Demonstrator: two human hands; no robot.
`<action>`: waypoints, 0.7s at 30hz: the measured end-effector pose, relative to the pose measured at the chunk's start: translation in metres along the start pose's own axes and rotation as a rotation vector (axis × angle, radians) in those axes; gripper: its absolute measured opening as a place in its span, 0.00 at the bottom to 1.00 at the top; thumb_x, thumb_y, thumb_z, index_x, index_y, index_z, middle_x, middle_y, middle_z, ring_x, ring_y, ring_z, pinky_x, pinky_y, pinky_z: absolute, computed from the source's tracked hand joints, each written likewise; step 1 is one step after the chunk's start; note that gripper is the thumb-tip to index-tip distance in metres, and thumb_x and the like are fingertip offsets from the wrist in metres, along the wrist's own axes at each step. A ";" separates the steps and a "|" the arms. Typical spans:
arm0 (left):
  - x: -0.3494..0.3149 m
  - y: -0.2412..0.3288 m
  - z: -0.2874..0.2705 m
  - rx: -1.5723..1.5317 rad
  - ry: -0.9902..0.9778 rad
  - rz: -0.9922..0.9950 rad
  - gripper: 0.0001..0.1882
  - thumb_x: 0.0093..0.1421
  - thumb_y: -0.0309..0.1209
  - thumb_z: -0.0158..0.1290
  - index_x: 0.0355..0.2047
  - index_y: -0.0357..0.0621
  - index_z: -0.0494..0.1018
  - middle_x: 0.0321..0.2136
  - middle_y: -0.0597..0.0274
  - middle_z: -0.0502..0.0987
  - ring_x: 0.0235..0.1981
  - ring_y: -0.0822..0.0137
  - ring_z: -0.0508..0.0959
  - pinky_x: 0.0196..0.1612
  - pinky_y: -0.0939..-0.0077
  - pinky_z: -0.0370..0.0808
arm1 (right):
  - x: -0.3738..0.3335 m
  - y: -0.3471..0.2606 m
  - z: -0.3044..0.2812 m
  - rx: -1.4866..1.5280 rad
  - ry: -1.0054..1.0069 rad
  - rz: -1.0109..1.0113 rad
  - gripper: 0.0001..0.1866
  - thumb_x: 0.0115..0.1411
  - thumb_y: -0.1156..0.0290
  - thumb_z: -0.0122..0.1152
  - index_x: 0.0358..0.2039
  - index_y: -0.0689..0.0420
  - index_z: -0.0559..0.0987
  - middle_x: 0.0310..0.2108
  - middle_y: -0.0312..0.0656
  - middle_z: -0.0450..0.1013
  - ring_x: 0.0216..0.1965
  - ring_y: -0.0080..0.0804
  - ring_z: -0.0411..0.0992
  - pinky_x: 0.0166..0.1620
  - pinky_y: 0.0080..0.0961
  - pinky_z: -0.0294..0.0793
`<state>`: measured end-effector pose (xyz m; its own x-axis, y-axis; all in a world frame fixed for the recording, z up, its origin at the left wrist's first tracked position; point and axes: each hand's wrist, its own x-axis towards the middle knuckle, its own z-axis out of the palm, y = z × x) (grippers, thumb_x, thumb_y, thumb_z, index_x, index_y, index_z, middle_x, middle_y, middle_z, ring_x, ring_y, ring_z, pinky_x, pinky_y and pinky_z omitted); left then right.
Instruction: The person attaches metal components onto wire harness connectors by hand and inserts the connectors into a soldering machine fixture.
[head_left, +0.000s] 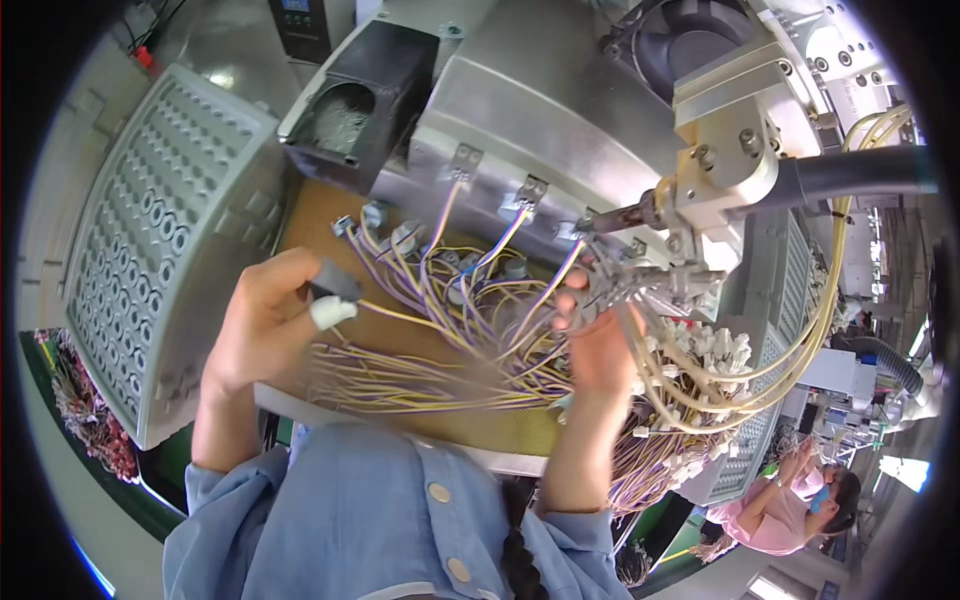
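My left hand [262, 318] is at the left of the brown work surface, thumb and index finger pinched together. A grey cover sits on the index fingertip and a white one on the thumb. From this pinch a yellow-and-white wire [405, 317] runs right into a tangled wire bundle [440, 385]. My right hand [602, 350] reaches up beneath a metal nozzle head [640, 285]. Its fingers are partly hidden by the head's metal parts and tubes, so their grip is unclear. Just left of its fingertips, a wire [557, 283] rises to a clip on the machine's front.
A grey tray [165, 250] with rows of round holes stands at left. Behind are a black duct [375, 95] and a steel housing [540, 110]. Clear tubes [815, 320] loop at right above white connectors [715, 350]. A person in pink [785, 505] sits at lower right.
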<state>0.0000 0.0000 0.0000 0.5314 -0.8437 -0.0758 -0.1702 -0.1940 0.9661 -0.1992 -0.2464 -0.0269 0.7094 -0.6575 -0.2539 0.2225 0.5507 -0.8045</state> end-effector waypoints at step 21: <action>-0.120 -0.120 -0.313 1.739 0.446 -0.550 0.25 0.54 0.21 0.43 0.54 0.42 0.61 0.54 0.51 0.62 0.57 0.51 0.59 0.58 0.63 0.56 | -0.039 0.005 0.099 -1.078 -0.629 -0.273 0.11 0.47 0.72 0.65 0.32 0.59 0.79 0.26 0.40 0.75 0.27 0.33 0.74 0.30 0.23 0.72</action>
<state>0.2164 0.2807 -0.0300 0.9127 -0.3989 0.0883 -0.3180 -0.8293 -0.4595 -0.1594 -0.1672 0.0321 0.9852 -0.1646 0.0470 -0.0330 -0.4520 -0.8914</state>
